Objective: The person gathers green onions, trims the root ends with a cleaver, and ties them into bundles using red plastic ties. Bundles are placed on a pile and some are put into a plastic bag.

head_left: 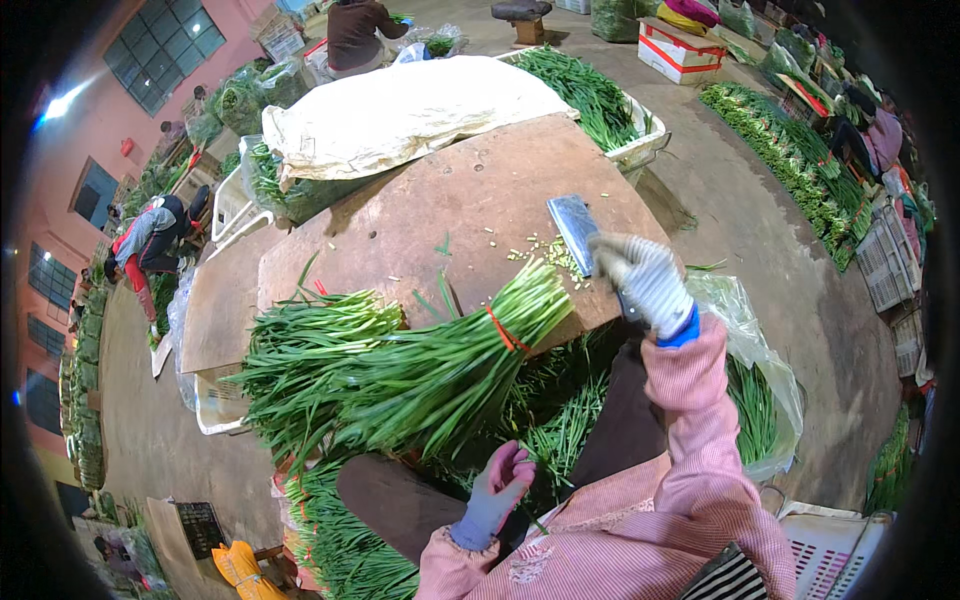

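My right hand [645, 281], in a pale knit glove, is closed around a broad-bladed knife [574, 232]. Its flat metal blade rests on or just over the wooden board [450, 202], beside small cut stem ends [551, 251]. Near the board's front edge lies a bunch of green garlic chives [450, 360], tied with a red band [506, 328], pale stems towards the knife. Loose chives [337, 322] lie behind and left of it. My left hand [499, 480], also gloved, is above my lap with fingers loosely curled; whether it grips a leaf is unclear.
A white sheet [427, 109] and a crate of chives [577, 97] stand behind the board. More bundles [345, 532] lie by my left leg, and a plastic bag of chives [750, 405] stands at right. A co-worker [154, 232] bends down at left; another sits beyond the sheet.
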